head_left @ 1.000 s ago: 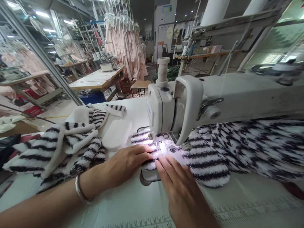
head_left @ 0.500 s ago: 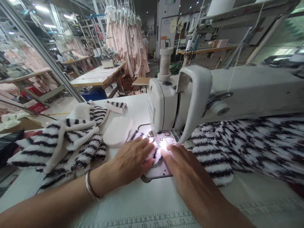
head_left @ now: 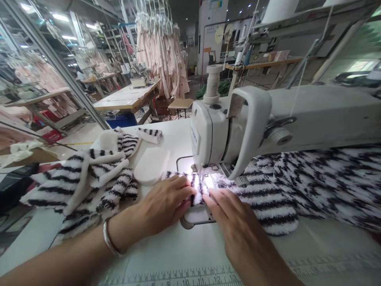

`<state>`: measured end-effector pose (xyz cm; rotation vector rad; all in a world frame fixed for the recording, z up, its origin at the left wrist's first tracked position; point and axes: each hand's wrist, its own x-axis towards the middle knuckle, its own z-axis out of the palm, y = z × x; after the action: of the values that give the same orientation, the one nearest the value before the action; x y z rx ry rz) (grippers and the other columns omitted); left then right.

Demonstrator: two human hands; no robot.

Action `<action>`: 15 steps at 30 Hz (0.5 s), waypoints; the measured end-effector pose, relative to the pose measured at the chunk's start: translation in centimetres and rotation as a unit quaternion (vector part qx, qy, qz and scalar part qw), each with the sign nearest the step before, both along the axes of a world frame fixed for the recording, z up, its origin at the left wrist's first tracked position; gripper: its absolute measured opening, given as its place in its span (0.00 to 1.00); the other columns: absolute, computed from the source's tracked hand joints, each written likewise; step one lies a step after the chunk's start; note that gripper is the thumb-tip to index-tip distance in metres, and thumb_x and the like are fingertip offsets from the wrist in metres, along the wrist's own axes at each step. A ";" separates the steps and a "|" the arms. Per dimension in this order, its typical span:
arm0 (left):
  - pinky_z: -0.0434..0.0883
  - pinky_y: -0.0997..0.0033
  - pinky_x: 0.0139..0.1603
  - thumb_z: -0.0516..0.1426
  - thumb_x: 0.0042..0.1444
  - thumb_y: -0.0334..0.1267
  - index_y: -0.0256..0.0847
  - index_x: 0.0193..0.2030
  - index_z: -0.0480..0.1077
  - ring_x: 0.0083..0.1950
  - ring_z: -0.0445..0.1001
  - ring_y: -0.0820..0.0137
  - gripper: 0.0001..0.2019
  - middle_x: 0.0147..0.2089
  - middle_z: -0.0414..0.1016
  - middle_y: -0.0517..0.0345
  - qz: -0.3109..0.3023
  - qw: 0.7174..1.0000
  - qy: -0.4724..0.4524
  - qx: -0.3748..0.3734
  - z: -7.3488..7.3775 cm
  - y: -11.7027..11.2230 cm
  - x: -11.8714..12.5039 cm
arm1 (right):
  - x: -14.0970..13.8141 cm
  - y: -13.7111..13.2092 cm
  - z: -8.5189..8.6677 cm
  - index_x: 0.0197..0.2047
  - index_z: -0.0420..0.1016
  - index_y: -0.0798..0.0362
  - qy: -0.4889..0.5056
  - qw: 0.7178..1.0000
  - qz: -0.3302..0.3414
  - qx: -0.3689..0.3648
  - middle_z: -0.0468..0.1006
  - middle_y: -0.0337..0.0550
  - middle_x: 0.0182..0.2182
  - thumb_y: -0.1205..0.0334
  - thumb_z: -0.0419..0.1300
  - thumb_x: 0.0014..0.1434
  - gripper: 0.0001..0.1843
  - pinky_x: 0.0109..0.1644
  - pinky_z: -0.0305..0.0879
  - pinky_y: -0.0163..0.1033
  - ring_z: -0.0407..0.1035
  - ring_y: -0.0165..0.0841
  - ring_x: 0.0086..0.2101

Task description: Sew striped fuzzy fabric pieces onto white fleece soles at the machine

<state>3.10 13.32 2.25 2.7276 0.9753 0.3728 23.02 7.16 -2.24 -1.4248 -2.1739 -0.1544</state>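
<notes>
Small fluffy piece of black-and-white striped fleece (head_left: 199,187): lies flat on the machine bed under the needle area, lit by the machine lamp, on the pale metal needle plate (head_left: 195,215).

Left hand (head_left: 162,204): palm down, fingers stretched out flat and close together, tips pressing the left edge of the striped piece; nothing is gripped. A plain silver bangle (head_left: 108,238) sits on the wrist.

Right hand (head_left: 238,226): palm down, fingers extended flat, fingertips on the fabric just right of the needle; pressing, not grasping.

White industrial sewing machine (head_left: 238,123): head directly above the piece. A blue label on the face of the head is too blurred to read. White thread spool (head_left: 213,83) upright on top of the head.

Large spread of the same striped fleece (head_left: 312,182): under the machine arm, to the right of the hands.

Heap of striped fleece pieces with white trim (head_left: 89,178): on the table at left, well apart from the needle. Plain white oval fleece piece (head_left: 151,166) between heap and machine.

White worktable (head_left: 166,254): printed ruler scale along the near edge; the numerals 9, 10, 11 and 12 are legible.

Background: rack of pale pink garments (head_left: 166,51).
</notes>
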 end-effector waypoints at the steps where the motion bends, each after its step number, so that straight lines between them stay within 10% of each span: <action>1: 0.72 0.61 0.43 0.51 0.60 0.29 0.39 0.48 0.67 0.44 0.68 0.64 0.11 0.45 0.69 0.51 0.009 1.000 0.005 0.008 -0.1 -0.2 0.2 | 0.3 0.4 0.3 0.54 0.70 0.53 0.005 1.000 0.010 -0.012 0.71 0.46 0.49 0.81 0.40 0.57 0.29 0.49 0.62 0.48 0.60 0.39 0.52; 15: 0.72 0.66 0.45 0.45 0.65 0.29 0.38 0.48 0.68 0.45 0.71 0.68 0.13 0.44 0.73 0.50 -0.057 0.998 -0.014 -0.025 0.8 0.7 -1.2 | -1.4 -0.2 1.4 0.52 0.72 0.53 -0.002 0.999 -0.030 -0.024 0.70 0.49 0.39 0.82 0.44 0.53 0.29 0.38 0.70 0.49 0.66 0.41 0.41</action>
<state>1.92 14.03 3.02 2.7110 0.8053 0.3597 21.62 6.96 -0.85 -1.5183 -2.1525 -0.1288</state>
